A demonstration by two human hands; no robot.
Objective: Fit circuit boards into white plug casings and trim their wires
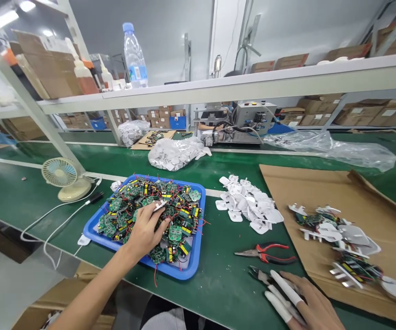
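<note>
My left hand (146,229) reaches over a blue tray (198,256) heaped with small green circuit boards (175,233) with red wires. A small white pronged plastic part (160,205) is at its bent fingertips; the thumb sits lower, among the boards. At the lower right, my right hand (307,300), with white covers on some fingers, is closed over the handles of diagonal cutters (259,275). The cutters' jaws point left, and their handles are mostly hidden. Just beyond lie red-handled needle-nose pliers (266,253) on the green table.
White plastic pieces (247,201) lie piled right of the tray. On a cardboard sheet (287,188) are several boards joined to white parts (349,270). A small fan (60,174) with white cables stands left. A shelf (198,91) bearing a water bottle (135,57) crosses above.
</note>
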